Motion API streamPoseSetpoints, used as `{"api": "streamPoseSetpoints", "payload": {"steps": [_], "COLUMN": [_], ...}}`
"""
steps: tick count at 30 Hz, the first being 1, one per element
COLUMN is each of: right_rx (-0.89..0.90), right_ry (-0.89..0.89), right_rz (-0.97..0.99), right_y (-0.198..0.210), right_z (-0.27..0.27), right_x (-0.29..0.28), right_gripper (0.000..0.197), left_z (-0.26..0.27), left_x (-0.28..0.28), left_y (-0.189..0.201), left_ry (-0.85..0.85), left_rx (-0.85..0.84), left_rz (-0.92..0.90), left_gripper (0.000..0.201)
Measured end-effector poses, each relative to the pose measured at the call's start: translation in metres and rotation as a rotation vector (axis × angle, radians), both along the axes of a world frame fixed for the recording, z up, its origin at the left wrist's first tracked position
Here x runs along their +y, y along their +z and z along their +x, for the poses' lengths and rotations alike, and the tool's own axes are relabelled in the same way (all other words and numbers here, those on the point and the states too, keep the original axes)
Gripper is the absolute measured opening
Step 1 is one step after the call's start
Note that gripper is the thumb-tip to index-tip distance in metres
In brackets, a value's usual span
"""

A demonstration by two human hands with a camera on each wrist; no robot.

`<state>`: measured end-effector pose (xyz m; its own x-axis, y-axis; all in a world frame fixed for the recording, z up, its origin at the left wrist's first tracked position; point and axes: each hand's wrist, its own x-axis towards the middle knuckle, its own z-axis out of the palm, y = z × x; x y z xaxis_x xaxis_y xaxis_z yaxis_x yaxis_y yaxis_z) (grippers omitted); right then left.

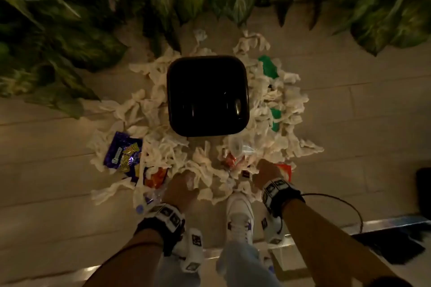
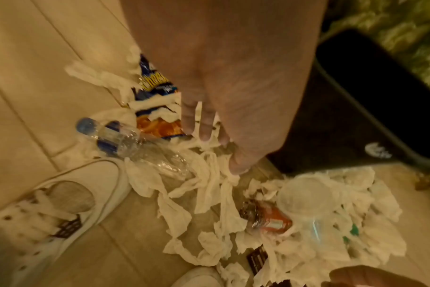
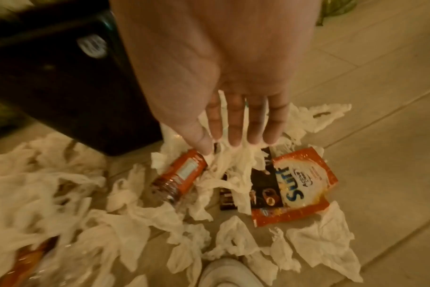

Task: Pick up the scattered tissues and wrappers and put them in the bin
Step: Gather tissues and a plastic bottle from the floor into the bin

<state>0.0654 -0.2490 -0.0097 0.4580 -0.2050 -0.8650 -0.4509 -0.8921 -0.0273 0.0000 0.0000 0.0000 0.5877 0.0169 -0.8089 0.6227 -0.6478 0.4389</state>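
Observation:
A black square bin [image 1: 207, 95] stands open on the tiled floor, ringed by crumpled white tissues [image 1: 163, 151] and wrappers. Among them lie a purple wrapper [image 1: 123, 156], green wrappers [image 1: 268, 67] and an orange Surf packet [image 3: 300, 186] beside a dark wrapper [image 3: 260, 186]. My left hand [image 2: 216, 151] reaches down in front of the bin [image 2: 356, 116], its fingers and thumb curled into a bunch of tissues [image 2: 209, 174]. My right hand [image 3: 224, 147] is low at the bin's front right, pinching tissues [image 3: 231, 174] whose strands run between the fingers [image 3: 233, 124].
A crushed clear bottle [image 2: 125, 139], an orange-labelled bottle [image 3: 182, 174] and a clear cup [image 2: 304, 196] lie in the litter. My white shoes [image 1: 240, 214] stand just behind it. Leafy plants [image 1: 70, 18] close off the far side. A metal floor strip [image 1: 384, 221] runs at the right.

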Motion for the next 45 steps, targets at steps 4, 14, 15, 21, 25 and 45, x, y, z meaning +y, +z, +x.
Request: {"api": "streamPoseSetpoints", "payload": {"steps": [4, 14, 15, 21, 25, 45], "right_rx": [0.027, -0.157, -0.189, -0.435, -0.697, -0.378], "right_ry": [0.067, 0.037, 0.057, -0.088, -0.295, -0.488], "right_rz": [-0.193, -0.112, -0.107, 0.071, 0.076, -0.023], "right_y": [-0.053, -0.139, -0.141, -0.126, -0.112, -0.111], "right_z": [-0.002, -0.026, -0.027, -0.036, -0.046, -0.064], "right_x": [-0.016, -0.034, -0.038, -0.060, -0.077, -0.115], "right_gripper": [0.068, 0.064, 0.048, 0.013, 0.019, 0.047], "left_z": [0.010, 0.014, 0.015, 0.024, 0.035, 0.050], "left_x": [-0.021, -0.054, -0.056, -0.050, -0.037, 0.024], "left_y": [-0.042, -0.139, -0.145, -0.165, -0.160, -0.041], "left_ry": [-0.131, -0.480, -0.508, -0.500, -0.431, -0.381], "left_rx": [-0.045, 0.002, 0.011, -0.053, -0.041, -0.266], "left_rz": [0.125, 0.229, 0.230, 0.190, 0.062, -0.103], "left_gripper": [0.061, 0.089, 0.088, 0.060, 0.032, 0.016]}}
